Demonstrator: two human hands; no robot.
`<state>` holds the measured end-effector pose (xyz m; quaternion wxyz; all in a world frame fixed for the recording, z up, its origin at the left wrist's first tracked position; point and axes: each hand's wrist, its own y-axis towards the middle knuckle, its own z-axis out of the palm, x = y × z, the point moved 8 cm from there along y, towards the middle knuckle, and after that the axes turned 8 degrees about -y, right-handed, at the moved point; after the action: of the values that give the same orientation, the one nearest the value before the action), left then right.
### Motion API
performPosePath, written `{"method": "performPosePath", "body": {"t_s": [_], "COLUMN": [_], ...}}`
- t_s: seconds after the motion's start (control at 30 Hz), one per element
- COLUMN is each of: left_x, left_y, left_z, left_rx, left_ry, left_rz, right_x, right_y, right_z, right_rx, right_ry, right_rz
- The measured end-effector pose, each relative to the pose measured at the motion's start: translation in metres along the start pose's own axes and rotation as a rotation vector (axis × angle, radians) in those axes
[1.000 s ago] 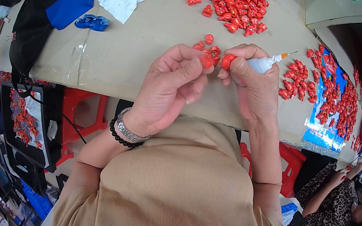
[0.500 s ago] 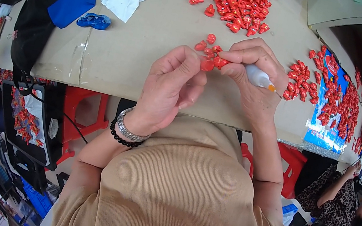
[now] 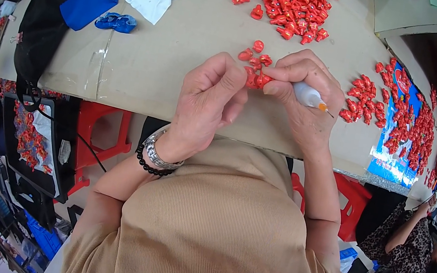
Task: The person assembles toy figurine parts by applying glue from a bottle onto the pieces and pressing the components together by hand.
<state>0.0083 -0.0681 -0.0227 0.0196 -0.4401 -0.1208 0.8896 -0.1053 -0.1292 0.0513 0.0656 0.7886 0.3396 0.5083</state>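
The left hand's grip pinches a rounded red piece at its fingertips. Just right of it, the right hand pinches another red piece between thumb and forefinger; whether the pieces touch is unclear. The white bottle sits within the right grip, its long axis slanting rightward, nozzle away from both pieces.

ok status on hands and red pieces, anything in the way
Left hand pinching red piece; right hand holding second red piece plus white bottle. Both seem touching. Loose pieces just beyond, not blocking.
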Motion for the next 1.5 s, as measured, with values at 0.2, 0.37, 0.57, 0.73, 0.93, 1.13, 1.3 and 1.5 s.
{"method": "performPosePath", "body": {"t_s": [0.2, 0.37, 0.57, 0.73, 0.93, 1.13, 1.3, 1.5], "left_x": [-0.002, 0.001, 0.003, 0.0, -0.003, -0.002, 0.009, 0.011], "left_y": [0.0, 0.0, 0.003, 0.005, 0.001, 0.004, 0.003, 0.005], "left_z": [0.002, 0.003, 0.003, 0.005, 0.005, 0.007, 0.006, 0.008], "left_rx": [-0.001, -0.037, -0.025, -0.046, 0.006, 0.089, 0.11, 0.139], "left_ry": [0.03, 0.0, 0.003, 0.014, 0.026, 0.106, 0.006, 0.045], "left_rz": [0.025, 0.024, 0.04, -0.019, 0.007, 0.024, -0.002, 0.018], "right_x": [-0.004, -0.016, -0.028, -0.044, -0.051, -0.047, -0.047, -0.052], "right_y": [-0.004, -0.014, -0.027, -0.035, -0.04, -0.04, -0.04, -0.043], "right_z": [0.006, 0.014, 0.016, 0.018, 0.017, 0.012, 0.013, 0.013], "right_rx": [-0.011, -0.042, -0.112, -0.144, -0.096, -0.049, -0.017, -0.004], "right_ry": [0.053, 0.149, 0.325, 0.546, 0.559, 0.426, 0.455, 0.44], "right_rz": [0.021, 0.116, 0.329, 0.55, 0.674, 0.585, 0.54, 0.479]}}
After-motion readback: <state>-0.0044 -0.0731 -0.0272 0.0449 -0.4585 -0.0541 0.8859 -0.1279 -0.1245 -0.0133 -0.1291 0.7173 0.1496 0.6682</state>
